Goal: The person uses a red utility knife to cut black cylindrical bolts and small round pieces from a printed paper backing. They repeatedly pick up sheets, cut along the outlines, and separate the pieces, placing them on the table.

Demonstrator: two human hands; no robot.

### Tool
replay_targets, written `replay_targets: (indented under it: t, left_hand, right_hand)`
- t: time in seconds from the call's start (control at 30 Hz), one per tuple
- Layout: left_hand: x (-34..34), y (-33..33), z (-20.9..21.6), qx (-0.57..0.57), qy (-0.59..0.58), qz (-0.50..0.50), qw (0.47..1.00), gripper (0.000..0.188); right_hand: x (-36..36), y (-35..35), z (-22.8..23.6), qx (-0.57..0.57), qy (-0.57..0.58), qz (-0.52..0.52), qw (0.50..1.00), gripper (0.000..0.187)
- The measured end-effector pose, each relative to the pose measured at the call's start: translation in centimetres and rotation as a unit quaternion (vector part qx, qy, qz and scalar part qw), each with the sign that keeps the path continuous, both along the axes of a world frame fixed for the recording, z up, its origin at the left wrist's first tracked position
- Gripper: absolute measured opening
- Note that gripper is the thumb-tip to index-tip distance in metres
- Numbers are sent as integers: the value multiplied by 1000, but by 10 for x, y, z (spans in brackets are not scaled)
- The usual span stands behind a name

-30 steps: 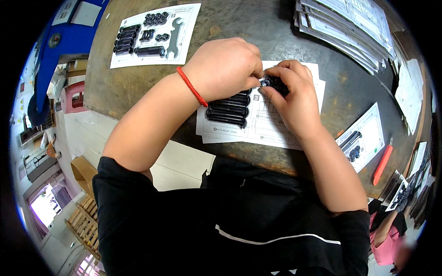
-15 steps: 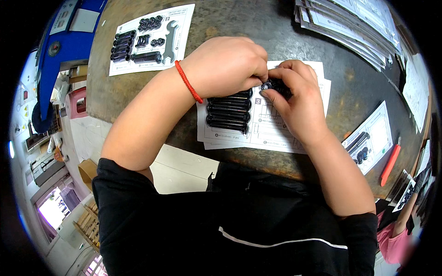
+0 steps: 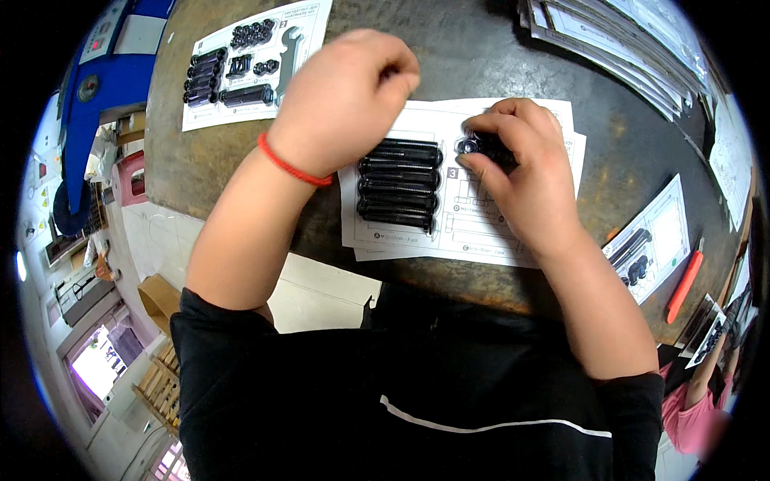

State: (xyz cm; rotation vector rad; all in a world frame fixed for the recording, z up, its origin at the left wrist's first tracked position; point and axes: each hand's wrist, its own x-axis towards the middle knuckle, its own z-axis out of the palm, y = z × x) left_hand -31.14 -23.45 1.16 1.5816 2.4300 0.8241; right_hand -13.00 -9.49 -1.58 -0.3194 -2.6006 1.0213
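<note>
Above and right of centre, the right hand [image 3: 525, 164] closes its fingers around black nuts [image 3: 468, 147] on a white card [image 3: 427, 120] with printed labels [image 3: 401, 236], the left hand [image 3: 350, 90], upper centre, curling, too blurred to tell its grip.

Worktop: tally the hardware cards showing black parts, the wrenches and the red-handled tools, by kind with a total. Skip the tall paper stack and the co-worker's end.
Hardware cards: 3 (upper-left card, middle card, right-hand card)
Wrench: 1, on the upper-left card
Red-handled tool: 1, beside the right-hand card
Total: 5
</note>
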Motion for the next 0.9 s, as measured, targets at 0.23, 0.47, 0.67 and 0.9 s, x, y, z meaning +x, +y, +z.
replay_targets:
  t: [0.23,0.47,0.67,0.9]
  left_hand:
    - [12,-29,28,45,-3,46,998,8]
    - [41,-92,62,-75,-160,130,976,7]
    - [83,-163,47,-318,-215,103,917,18]
    - [145,-148,32,-348,-236,-66,905,27]
  right_hand:
    - [1,1,-2,7,15,6,1000,37]
    - [10,9,6,-13,54,-26,998,39]
    - [79,72,39,68,123,-130,981,27]
    - [243,140,52,150,-40,-386,910,30]
